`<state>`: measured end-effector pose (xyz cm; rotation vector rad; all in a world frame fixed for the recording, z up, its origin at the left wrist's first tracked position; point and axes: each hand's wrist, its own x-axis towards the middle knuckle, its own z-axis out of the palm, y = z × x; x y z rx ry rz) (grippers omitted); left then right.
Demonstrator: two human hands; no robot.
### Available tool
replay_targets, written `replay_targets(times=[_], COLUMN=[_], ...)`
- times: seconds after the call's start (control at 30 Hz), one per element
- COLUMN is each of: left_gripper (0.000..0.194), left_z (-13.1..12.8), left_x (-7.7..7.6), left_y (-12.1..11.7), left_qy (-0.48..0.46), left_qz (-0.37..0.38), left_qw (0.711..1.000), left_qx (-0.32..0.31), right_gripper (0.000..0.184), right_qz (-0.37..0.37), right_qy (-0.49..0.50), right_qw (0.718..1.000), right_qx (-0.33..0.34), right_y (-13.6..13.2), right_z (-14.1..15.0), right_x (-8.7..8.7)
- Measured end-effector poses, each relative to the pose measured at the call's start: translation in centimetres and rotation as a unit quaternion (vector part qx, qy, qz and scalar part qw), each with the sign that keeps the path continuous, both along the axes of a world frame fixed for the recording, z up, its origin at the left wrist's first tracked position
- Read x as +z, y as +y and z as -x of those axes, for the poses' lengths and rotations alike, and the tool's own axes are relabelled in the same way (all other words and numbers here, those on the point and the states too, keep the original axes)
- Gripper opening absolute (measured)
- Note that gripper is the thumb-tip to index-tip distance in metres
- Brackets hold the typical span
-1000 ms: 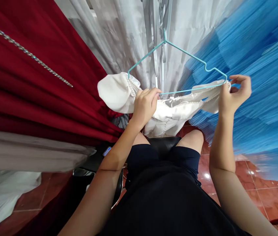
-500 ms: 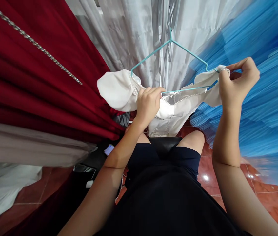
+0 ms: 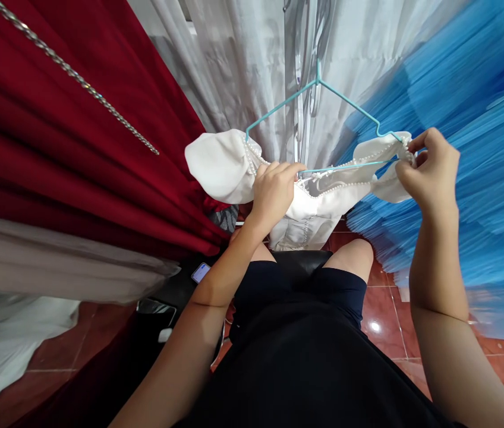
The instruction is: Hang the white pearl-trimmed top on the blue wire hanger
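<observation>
A white dress [image 3: 312, 207] with pearl-trimmed neckline and puffed sleeves hangs on a light blue clothes hanger [image 3: 282, 109] in front of me. My left hand [image 3: 275, 189] is closed around the hanger's lower bar at the neckline; its palm side is hidden. At the hanger's right end, my right hand [image 3: 432, 169] pinches the pearl-edged shoulder strap [image 3: 407, 148] between thumb and fingers. The left puffed sleeve [image 3: 220, 163] drapes over the opposite end of the hanger.
Dark red fabric [image 3: 78, 154] with a rhinestone trim [image 3: 82, 83] hangs at left. White garments [image 3: 252, 65] hang behind the hanger, and a blue tulle skirt [image 3: 484, 196] is at right. A phone [image 3: 201, 272] lies on a black surface by my left forearm. The floor is red tile [image 3: 383, 309].
My right hand has moved down and slightly inward, with the strap now lying round the hanger's right end. The left hand keeps its hold. The view has shifted a little.
</observation>
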<state>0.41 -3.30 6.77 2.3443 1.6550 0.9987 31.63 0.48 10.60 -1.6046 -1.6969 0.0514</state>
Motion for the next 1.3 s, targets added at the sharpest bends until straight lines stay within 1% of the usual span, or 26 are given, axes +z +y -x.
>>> replay_targets(times=[0.07,0.17,0.23,0.33,0.43,0.53,0.6,0.67,0.7,0.73,0.77,0.8,0.83,0.87,0.9,0.93,0.97,1.0,1.07,1.1,1.13,1.17,1.23,1.3], left_gripper=[0.046,0.048,0.050,0.050,0.049,0.048,0.047,0.047,0.047,0.047,0.046,0.046,0.046,0.045,0.044,0.043,0.042,0.041,0.039,0.038,0.037,0.037,0.036,0.033], left_z=[0.0,-0.2,-0.5,-1.0,-1.3,-1.2,-1.0,-0.9,-0.9,-0.9,-1.0,-1.0,-1.1,-1.1,-1.1,-1.1,-1.2,-1.2,-1.1,-1.0,-1.0,-0.8,-0.6,-0.3], left_x=[-0.1,-0.4,-0.6,-0.9,-1.1,-1.0,-0.9,-0.8,-0.8,-0.8,-0.9,-0.9,-1.0,-1.0,-1.1,-1.2,-1.2,-1.3,-1.4,-1.5,-1.6,-1.6,-1.8,-2.1], left_y=[0.0,0.2,0.3,0.4,0.3,0.2,0.1,0.2,0.3,0.3,0.4,0.4,0.3,0.3,0.3,0.2,0.2,0.2,0.4,0.5,0.6,0.7,0.8,0.6], left_qy=[0.007,0.009,0.007,0.007,0.011,0.019,0.027,0.035,0.037,0.038,0.038,0.036,0.033,0.029,0.024,0.020,0.017,0.016,0.017,0.017,0.016,0.014,0.007,-0.024], left_qz=[-0.001,-0.005,-0.008,-0.017,-0.024,-0.017,-0.012,-0.009,-0.009,-0.010,-0.011,-0.013,-0.016,-0.019,-0.023,-0.026,-0.029,-0.033,-0.042,-0.046,-0.051,-0.055,-0.065,-0.088], left_qw=[1.000,1.000,1.000,1.000,1.000,1.000,1.000,0.999,0.999,0.999,0.999,0.999,0.999,0.999,0.999,0.999,0.999,0.999,0.999,0.999,0.998,0.998,0.998,0.996], left_qx=[0.000,-0.004,-0.011,-0.015,-0.010,-0.003,0.003,0.011,0.015,0.017,0.019,0.019,0.018,0.017,0.016,0.016,0.016,0.015,0.014,0.013,0.014,0.013,0.001,-0.018], right_gripper=[0.028,0.026,0.023,0.019,0.021,0.021,0.014,0.007,0.006,0.006,0.007,0.008,0.010,0.012,0.015,0.018,0.022,0.028,0.045,0.051,0.054,0.054,0.049,0.043], right_qz=[0.003,-0.030,-0.073,-0.160,-0.229,-0.253,-0.260,-0.284,-0.289,-0.277,-0.234,-0.150,-0.030,0.102,0.215,0.293,0.330,0.331,0.278,0.251,0.225,0.198,0.139,0.094], right_qy=[0.027,0.106,0.162,0.220,0.218,0.184,0.160,0.152,0.153,0.158,0.164,0.167,0.169,0.177,0.197,0.230,0.279,0.339,0.447,0.482,0.508,0.526,0.542,0.539], right_qw=[0.999,0.993,0.984,0.962,0.949,0.949,0.950,0.943,0.938,0.937,0.941,0.947,0.944,0.925,0.895,0.863,0.839,0.821,0.793,0.780,0.773,0.774,0.788,0.802], right_qx=[0.020,0.034,0.031,0.027,0.013,0.045,0.066,0.088,0.110,0.141,0.181,0.231,0.283,0.320,0.339,0.341,0.331,0.318,0.307,0.310,0.306,0.293,0.258,0.240], right_y=[-0.2,-0.3,0.2,1.8,3.4,3.6,2.7,1.0,0.1,-0.8,-1.6,-2.3,-2.7,-2.9,-2.9,-2.6,-2.2,-1.7,-0.3,0.5,1.2,1.9,2.9,3.3], right_z=[-0.1,0.3,1.1,3.0,5.3,7.3,8.5,9.4,9.9,10.3,10.7,11.0,11.2,11.3,11.4,11.5,11.6,11.7,12.3,12.8,13.3,13.9,15.1,16.0], right_x=[-0.4,-0.1,0.5,0.9,0.4,-0.5,-0.8,-1.0,-1.2,-1.5,-2.0,-2.6,-3.4,-4.3,-5.2,-6.1,-6.8,-7.4,-8.0,-8.1,-8.1,-8.2,-8.3,-8.6])
